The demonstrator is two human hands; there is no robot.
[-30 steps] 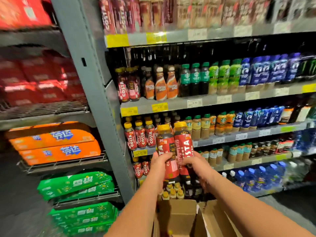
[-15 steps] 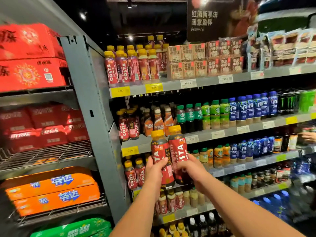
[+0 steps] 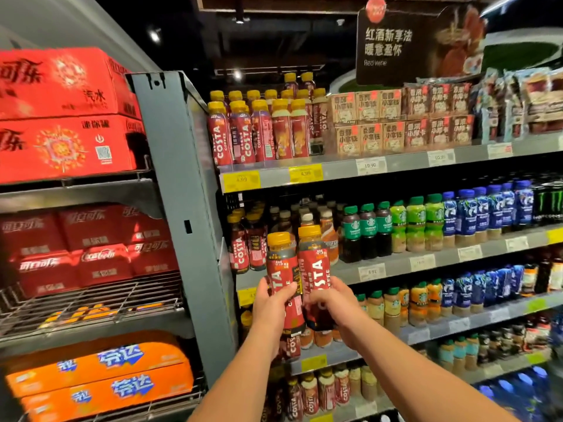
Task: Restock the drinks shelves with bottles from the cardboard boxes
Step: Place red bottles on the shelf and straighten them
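Two red Costa coffee bottles with yellow caps are held upright side by side in front of the drinks shelves. My left hand point(image 3: 271, 303) grips the left bottle point(image 3: 281, 269) low on its body. My right hand point(image 3: 330, 300) grips the right bottle point(image 3: 313, 263) around its lower half. Both bottles are level with the second shelf point(image 3: 396, 263), where a few Costa bottles point(image 3: 239, 251) stand at the left end. The top shelf point(image 3: 335, 172) carries a fuller row of Costa bottles point(image 3: 243, 132). The cardboard box is out of view.
A grey upright point(image 3: 182, 208) divides the drinks bay from wire racks on the left holding red cola cases point(image 3: 61, 117) and orange cases point(image 3: 100, 376). Green and blue bottles point(image 3: 457, 217) fill the shelves to the right. Small cartons point(image 3: 396, 123) sit on the top shelf.
Both hands have lifted the two Costa bottles up from the cardboard box to the height of the second shelf. The view has tilted upward, and the box has dropped out of sight.
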